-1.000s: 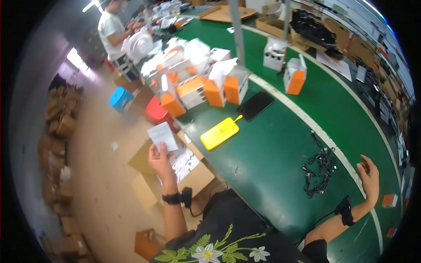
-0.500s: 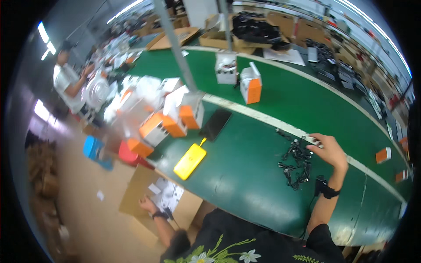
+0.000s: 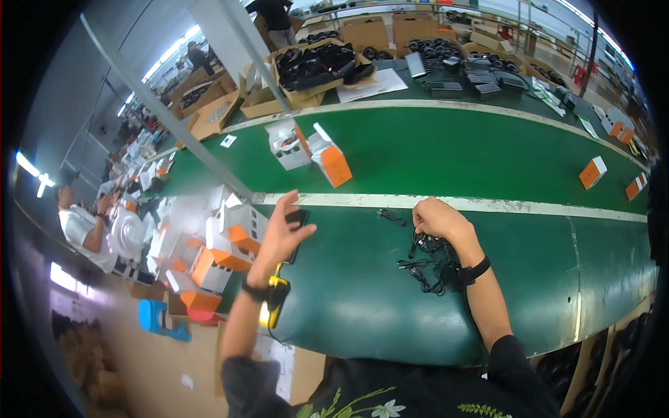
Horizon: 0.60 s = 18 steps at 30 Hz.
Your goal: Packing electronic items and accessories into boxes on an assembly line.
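Note:
My right hand (image 3: 443, 220) reaches down to a small heap of black cables (image 3: 433, 266) on the green table. Its fingers are pinched together at the upper end of the heap, on a black cable. One more short black cable (image 3: 391, 218) lies just left of that hand. Raised over the table's left part, my left hand (image 3: 280, 233) is empty, thumb and fingers apart. Partly behind it lies a black phone-like slab (image 3: 298, 240). A yellow power bank (image 3: 265, 317) shows below, largely covered by my left wrist and the dark device strapped there.
Several open white-and-orange boxes (image 3: 211, 268) crowd the table's left end. Across a pale rail (image 3: 488, 205), two more boxes (image 3: 333, 166) stand on the green belt. A cardboard box (image 3: 306, 369) sits below the near edge. A metal post (image 3: 171, 115) rises left; a person (image 3: 82, 226) stands far left.
My left hand has come up out of the cardboard box to above the table. My right hand has lowered onto the cables and its fingers have closed. The view has swung round to the right.

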{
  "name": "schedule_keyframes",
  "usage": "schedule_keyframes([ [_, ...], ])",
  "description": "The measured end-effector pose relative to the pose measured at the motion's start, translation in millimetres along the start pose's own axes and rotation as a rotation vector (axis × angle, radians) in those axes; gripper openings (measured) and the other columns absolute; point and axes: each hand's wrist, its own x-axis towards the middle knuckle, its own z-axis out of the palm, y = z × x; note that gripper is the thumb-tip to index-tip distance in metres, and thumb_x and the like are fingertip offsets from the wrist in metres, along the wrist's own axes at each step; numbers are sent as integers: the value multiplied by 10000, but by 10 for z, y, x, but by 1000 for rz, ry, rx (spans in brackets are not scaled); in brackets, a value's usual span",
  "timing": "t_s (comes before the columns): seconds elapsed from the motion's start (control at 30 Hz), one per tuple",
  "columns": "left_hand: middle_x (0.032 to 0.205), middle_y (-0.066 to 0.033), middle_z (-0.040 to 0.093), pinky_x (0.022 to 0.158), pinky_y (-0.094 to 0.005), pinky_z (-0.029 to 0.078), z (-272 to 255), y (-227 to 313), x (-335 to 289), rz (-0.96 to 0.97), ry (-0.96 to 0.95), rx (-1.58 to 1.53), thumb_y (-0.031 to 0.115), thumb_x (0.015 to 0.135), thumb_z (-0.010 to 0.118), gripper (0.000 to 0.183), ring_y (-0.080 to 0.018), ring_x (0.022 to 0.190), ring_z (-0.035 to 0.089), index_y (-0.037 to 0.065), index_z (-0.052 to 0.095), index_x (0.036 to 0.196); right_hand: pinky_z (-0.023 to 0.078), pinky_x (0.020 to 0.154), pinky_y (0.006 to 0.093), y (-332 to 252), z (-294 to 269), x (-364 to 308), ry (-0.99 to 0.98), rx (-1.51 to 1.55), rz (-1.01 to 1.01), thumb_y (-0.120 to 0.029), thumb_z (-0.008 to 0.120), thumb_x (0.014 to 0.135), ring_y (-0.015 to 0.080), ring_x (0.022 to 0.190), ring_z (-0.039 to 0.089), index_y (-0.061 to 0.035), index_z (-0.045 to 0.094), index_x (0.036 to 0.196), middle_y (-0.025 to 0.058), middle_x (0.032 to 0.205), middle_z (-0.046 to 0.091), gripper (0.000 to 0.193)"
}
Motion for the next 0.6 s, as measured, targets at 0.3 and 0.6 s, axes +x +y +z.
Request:
schedule_keyframes([
  [0.3, 1465, -244, 630, 1164, -430, 508, -11, -1085, 2185, 151, 15, 47, 180, 554, 1093, 1335, -321, 1357, 628, -84, 315, 1606, 569, 741, 400, -403, -865, -567, 308, 185, -241, -134, 917, 806, 291, 856, 731, -10, 833, 1122, 162, 941, 768, 350],
  [0.6, 1192, -173, 782, 1010, -389, 583, 1394, -208, 2035, 249, -45, 48, 300, 635, 1057, 892, -285, 1110, 759, -38, 629, 1341, 615, 711, 277, -543, -1180, -1081, 508, 785, -260, 22, 788, 921, 148, 908, 721, -7, 824, 1095, 77, 1073, 744, 180],
])
